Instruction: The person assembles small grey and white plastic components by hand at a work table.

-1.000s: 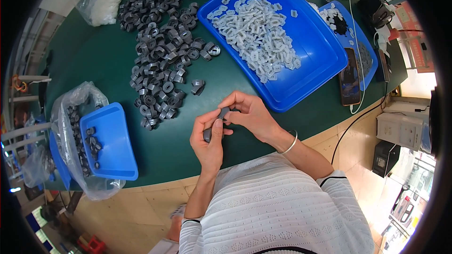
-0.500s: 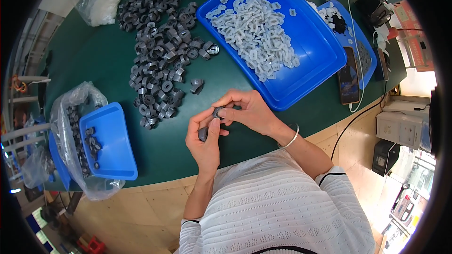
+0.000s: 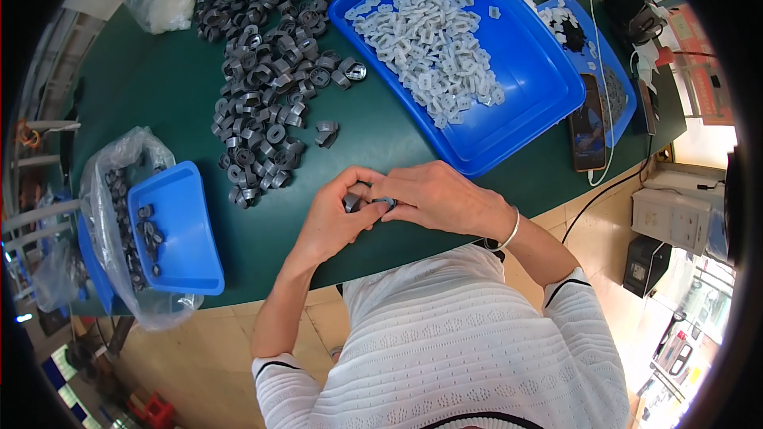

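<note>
Close together at the near edge of the table, my left hand (image 3: pixel 327 221) and my right hand (image 3: pixel 441 197) are both closed, fingertips meeting. A dark grey plastic part (image 3: pixel 351 202) is tucked in the curled fingers of my left hand. Between the fingertips of both hands is a small round dark piece (image 3: pixel 387 203) with a bluish edge; my fingers partly cover it. One loose pair of grey parts (image 3: pixel 326 133) lies just beyond my left hand, in front of a heap of similar ring-shaped dark grey parts (image 3: pixel 274 79).
A large blue tray (image 3: pixel 528 131) holds many small translucent white pieces. At the left, a smaller blue tray (image 3: pixel 187 230) with a few dark parts rests by a clear plastic bag (image 3: pixel 103 191). A phone (image 3: pixel 586 131) with a white cable lies beside another blue tray (image 3: pixel 622 123).
My left elbow has swung outward and my hands have turned so that the fingers point more toward each other. The right hand now covers more of the small piece. The whole view has shifted slightly.
</note>
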